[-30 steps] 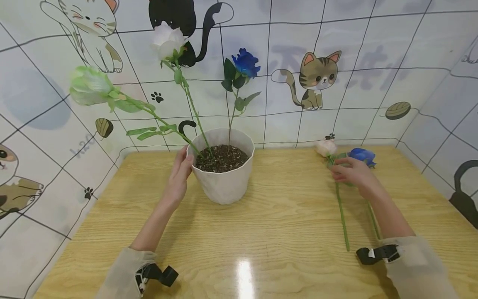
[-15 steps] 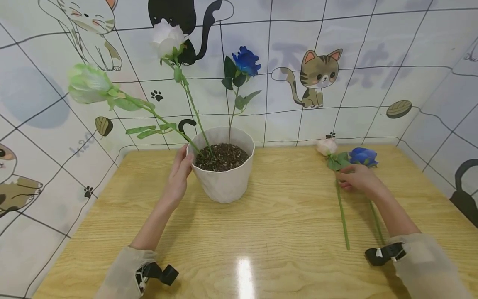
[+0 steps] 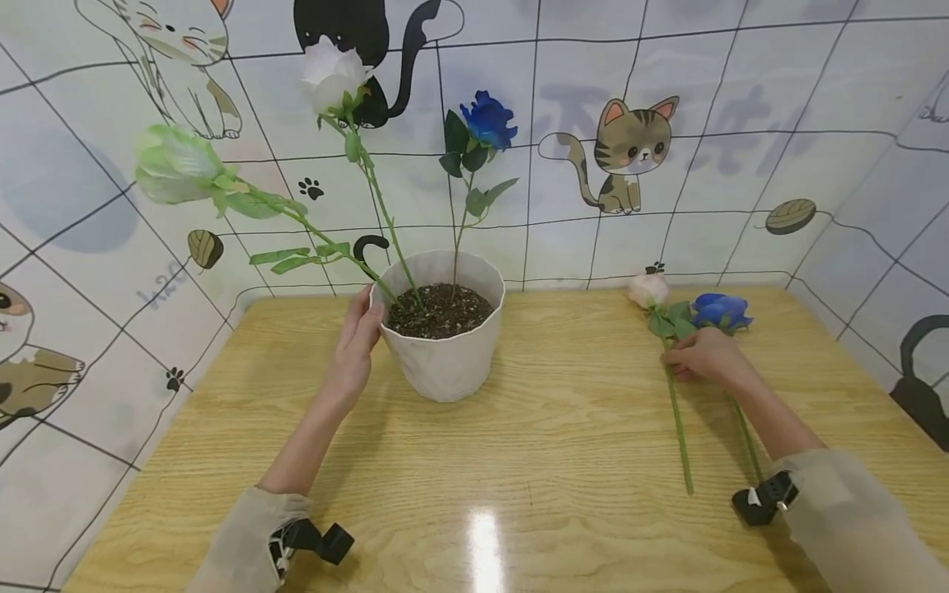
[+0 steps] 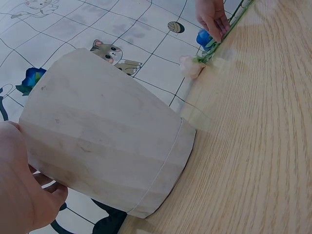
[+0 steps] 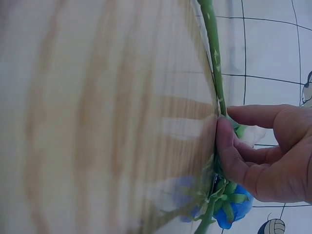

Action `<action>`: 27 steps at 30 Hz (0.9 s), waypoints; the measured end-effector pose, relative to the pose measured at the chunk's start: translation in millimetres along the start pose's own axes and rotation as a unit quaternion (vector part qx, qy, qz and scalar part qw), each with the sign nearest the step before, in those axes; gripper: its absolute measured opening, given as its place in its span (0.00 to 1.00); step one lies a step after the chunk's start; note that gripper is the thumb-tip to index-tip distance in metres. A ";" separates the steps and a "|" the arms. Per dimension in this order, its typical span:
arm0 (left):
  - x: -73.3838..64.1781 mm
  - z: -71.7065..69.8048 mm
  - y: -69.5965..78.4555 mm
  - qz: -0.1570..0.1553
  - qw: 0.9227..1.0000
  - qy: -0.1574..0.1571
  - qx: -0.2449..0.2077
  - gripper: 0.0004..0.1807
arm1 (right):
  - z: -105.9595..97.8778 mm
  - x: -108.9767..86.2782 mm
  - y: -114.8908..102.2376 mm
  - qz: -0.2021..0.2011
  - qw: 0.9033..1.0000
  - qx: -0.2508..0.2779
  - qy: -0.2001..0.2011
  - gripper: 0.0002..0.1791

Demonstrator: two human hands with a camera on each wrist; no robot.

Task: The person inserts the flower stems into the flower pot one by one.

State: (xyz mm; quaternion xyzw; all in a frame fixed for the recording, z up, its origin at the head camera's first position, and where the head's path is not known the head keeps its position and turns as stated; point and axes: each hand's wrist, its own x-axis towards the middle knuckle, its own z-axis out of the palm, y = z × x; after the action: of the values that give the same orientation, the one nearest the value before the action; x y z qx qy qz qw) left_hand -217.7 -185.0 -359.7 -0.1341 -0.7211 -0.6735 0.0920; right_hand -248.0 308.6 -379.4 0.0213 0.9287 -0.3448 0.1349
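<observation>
While the pale wood-grain counter (image 3: 578, 478) fills the lower frame, the white, faceted round pot (image 3: 445, 366) stands left of centre, its left side gripped by the curved fingers of the left hand (image 3: 352, 354). Toward the right edge, just below the bright blue rose (image 3: 721, 310), the right hand (image 3: 709, 359) pinches the green stem (image 3: 678, 420) of the pale pink rose (image 3: 649, 291) between thumb and fingers.

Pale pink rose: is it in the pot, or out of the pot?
Out: the pale pink rose lies on the wooden table, apart from the white flower pot, with the right hand at its stem.
</observation>
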 end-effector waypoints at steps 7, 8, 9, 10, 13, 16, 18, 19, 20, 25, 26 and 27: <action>-1.2 -1.0 1.0 0.000 1.000 -0.002 -0.002 0.29 | 3.4 1.7 -3.8 0.001 1.000 -0.010 0.021 0.14; -1.1 -0.8 0.8 0.003 1.000 -0.003 -0.005 0.29 | 3.5 2.0 -3.8 0.004 1.000 -0.013 0.023 0.13; -0.8 -0.8 0.7 0.006 1.000 -0.003 -0.007 0.29 | 3.5 2.2 -3.7 0.006 1.000 -0.014 0.023 0.13; -0.5 -0.6 0.7 0.009 1.000 -0.004 -0.009 0.29 | 3.7 2.3 -3.8 0.010 1.000 -0.013 0.022 0.12; 0.1 -0.4 0.4 0.012 1.000 -0.005 -0.009 0.29 | 3.6 1.9 -3.5 0.023 0.999 0.014 0.016 0.14; 0.4 -0.2 0.4 0.008 1.000 -0.005 -0.004 0.29 | 3.3 0.3 -2.6 0.028 0.998 0.058 0.003 0.21; 0.6 -0.1 0.5 0.005 1.000 -0.005 -0.002 0.29 | 2.3 -0.9 -1.7 0.027 0.996 0.084 -0.009 0.26; 0.6 -0.1 0.5 0.004 1.000 -0.005 -0.001 0.29 | 1.8 -1.3 -1.3 0.026 0.995 0.093 -0.014 0.28; 0.7 -0.1 0.5 0.004 1.000 -0.004 -0.002 0.29 | 1.3 -1.8 -1.1 0.024 0.994 0.101 -0.019 0.29; 0.5 -0.2 0.5 0.000 1.000 0.000 -0.003 0.29 | -0.1 -3.7 -3.4 0.030 0.992 0.114 -0.032 0.33; 0.5 -0.2 0.4 0.000 1.000 0.000 -0.004 0.29 | -0.1 -4.1 -4.2 0.032 0.992 0.114 -0.034 0.34; 0.5 -0.2 0.4 0.000 1.000 0.000 -0.004 0.29 | -0.1 -4.4 -5.1 0.031 0.993 0.112 -0.034 0.35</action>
State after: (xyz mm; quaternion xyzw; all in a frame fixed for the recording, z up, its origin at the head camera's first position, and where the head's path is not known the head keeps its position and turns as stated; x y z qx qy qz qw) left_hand -218.0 -185.2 -359.2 -0.1344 -0.7184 -0.6763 0.0917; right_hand -244.4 305.0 -375.0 0.0534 0.8781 -0.4425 0.1738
